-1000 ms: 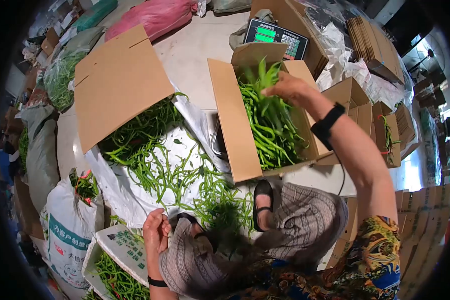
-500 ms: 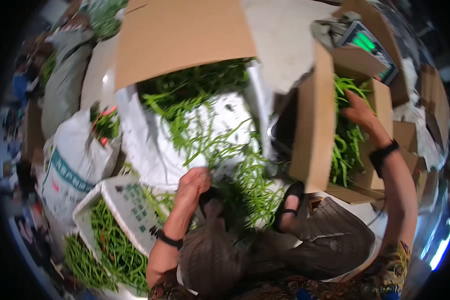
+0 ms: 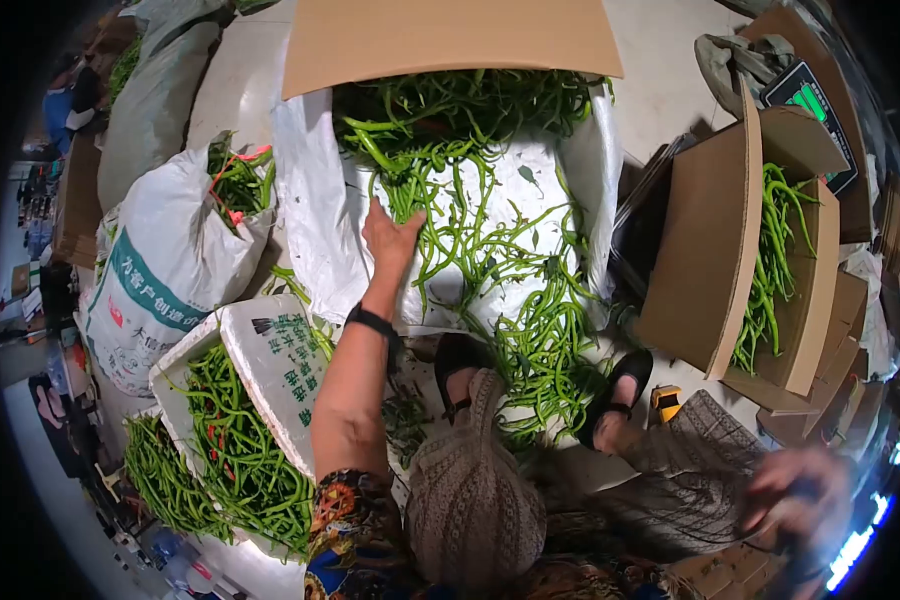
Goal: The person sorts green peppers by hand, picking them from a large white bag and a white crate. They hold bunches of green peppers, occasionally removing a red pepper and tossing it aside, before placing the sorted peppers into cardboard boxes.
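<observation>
My left hand [image 3: 390, 238] reaches forward with fingers spread over loose green chili peppers [image 3: 475, 215] spread on a white sheet [image 3: 315, 215] on the floor. It touches the peppers and grips nothing that I can see. My right hand [image 3: 798, 500] is a blur at the lower right, near my knee, and its fingers cannot be read. A cardboard box [image 3: 715, 245] partly filled with green peppers stands at the right. My feet in black shoes [image 3: 625, 385] rest at the near edge of the pile.
A flat cardboard sheet [image 3: 450, 40] covers the far end of the pile. White sacks [image 3: 165, 265] with green peppers stand at the left. A scale [image 3: 815, 105] with green digits sits behind the box. Folded cartons [image 3: 855, 320] lie at the far right.
My right hand left the box and dropped toward my knee. My left hand stretched forward from my knee onto the pepper pile. The view swung left.
</observation>
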